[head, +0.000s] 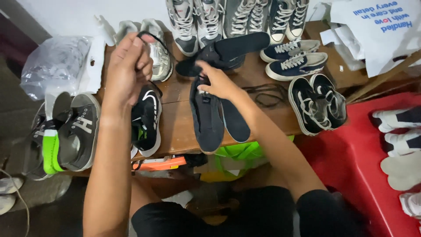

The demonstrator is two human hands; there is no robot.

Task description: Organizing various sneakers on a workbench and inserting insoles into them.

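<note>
Pinching a black shoelace [151,38] between thumb and curled fingers, left hand [127,70] raised above the wooden table [175,131], lace looping over the fingertips and trailing down behind the palm toward a black sneaker with white and green markings [147,118] lying just below. Pressing down with loosely spread fingers, right hand [217,81] resting on the heel end of a dark navy shoe [206,120] lying lengthwise on the table, a dark insole [234,123] touching its right side. Just above the right hand, another dark insole [241,46] lying across a dark shoe. Farther right, a coil of black laces [265,94], a pair of black sneakers with pale laces [318,105], and a pair of navy sneakers with white soles [294,59]. Along the back edge, grey and white sneakers [195,24]. At far left, a grey shoe with a bright green insole [72,136] and a clear plastic bag [55,63]. At right, a red surface [351,162] carrying white shoes.
</note>
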